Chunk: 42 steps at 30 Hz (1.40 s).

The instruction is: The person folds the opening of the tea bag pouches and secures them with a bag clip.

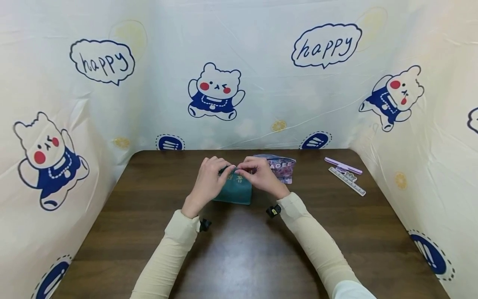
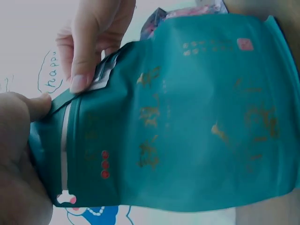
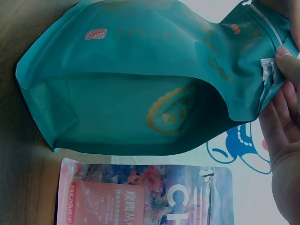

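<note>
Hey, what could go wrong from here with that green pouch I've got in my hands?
The left hand and right hand both grip the green pouch near its top, so an uneven tug might tear or crease it there.

The patterned pouch sits close to the right hand, so a sudden jerk could knock it over.

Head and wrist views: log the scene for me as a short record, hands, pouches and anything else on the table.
Left hand: holds the teal pouch near its top
Right hand: pinches the pouch's top edge
Pouch closure: white strip near top; sealed or not, cannot tell
Floral pouch: beside the teal pouch
Table, right side: purple bar, ruler-like strip
</note>
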Available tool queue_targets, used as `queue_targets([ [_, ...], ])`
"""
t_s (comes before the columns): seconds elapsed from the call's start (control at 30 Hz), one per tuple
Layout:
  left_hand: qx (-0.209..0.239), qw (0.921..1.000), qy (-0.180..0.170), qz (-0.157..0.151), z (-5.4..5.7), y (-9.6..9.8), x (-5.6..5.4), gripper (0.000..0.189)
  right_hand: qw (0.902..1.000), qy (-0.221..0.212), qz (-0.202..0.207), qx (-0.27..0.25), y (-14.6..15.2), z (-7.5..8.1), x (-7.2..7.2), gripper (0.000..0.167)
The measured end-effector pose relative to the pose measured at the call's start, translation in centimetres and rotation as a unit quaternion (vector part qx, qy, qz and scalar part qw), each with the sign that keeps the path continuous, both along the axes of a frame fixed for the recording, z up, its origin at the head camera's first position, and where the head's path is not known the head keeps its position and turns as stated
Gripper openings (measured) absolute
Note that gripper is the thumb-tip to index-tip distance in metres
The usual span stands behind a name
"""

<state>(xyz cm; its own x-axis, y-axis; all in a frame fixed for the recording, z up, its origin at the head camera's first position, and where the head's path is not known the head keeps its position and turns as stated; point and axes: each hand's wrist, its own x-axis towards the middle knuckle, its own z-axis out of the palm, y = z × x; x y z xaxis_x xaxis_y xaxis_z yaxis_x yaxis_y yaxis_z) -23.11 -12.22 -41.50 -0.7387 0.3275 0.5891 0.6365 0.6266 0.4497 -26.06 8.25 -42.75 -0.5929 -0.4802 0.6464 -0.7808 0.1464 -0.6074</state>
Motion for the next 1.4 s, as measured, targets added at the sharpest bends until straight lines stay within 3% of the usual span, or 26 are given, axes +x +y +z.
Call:
queue_targets([
  [0.3, 0.02, 0.9988, 0.032, 0.031, -0.4, 1.0, 0.2, 0.023, 0.9998, -0.007, 0.015, -0.007, 0.2, 0.1, 0.0, 0.007],
  [0.53, -0.006, 0.9987, 0.022, 0.045, 0.3, 1.2, 0.5, 0.022, 0.9993, -0.01, 0.03, -0.02, 0.3, 0.4, 0.0, 0.01],
  [0.7, -0.026, 0.999, 0.005, 0.036, 0.7, 1.1, 0.6, 0.017, 0.9991, -0.006, 0.027, -0.032, 0.2, 0.5, 0.0, 0.01],
  [1.13, -0.019, 0.9983, 0.009, 0.054, 0.3, 1.3, 0.6, 0.015, 0.9984, -0.039, 0.024, -0.033, 0.1, 0.7, 0.4, 0.008],
  [1.4, -0.02, 0.9981, 0.002, 0.058, 0.5, 1.5, 0.7, 0.016, 0.9991, -0.021, 0.007, -0.036, 0.0, 0.7, 0.5, 0.008],
])
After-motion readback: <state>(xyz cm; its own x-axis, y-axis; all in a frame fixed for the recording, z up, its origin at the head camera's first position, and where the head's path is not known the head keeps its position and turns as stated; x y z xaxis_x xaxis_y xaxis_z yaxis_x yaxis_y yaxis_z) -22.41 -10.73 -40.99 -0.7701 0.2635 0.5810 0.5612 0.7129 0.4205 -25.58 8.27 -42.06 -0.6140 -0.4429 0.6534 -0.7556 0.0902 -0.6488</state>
